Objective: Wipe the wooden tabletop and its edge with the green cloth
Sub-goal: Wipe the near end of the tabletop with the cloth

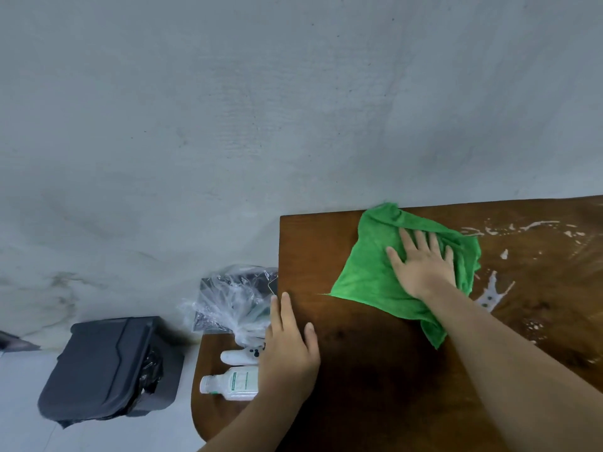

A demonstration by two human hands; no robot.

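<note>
Needs steady pressure from spread right grip point(421, 262) on green terry cloth point(365, 275), sweeping into white streaks point(489, 288) along wooden desk's point(359, 370) far edge.

Bright green cloth point(368, 275), rumpled, spread flat near the far edge; dark wooden tabletop point(375, 370) — white streaks at right

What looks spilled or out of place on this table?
White splashes streak the wooden tabletop to the right of the green cloth, not yet wiped; the right hand presses flat on the cloth beside them. On the lower shelf a white bottle lies on its side. Nothing else stands out.
</note>
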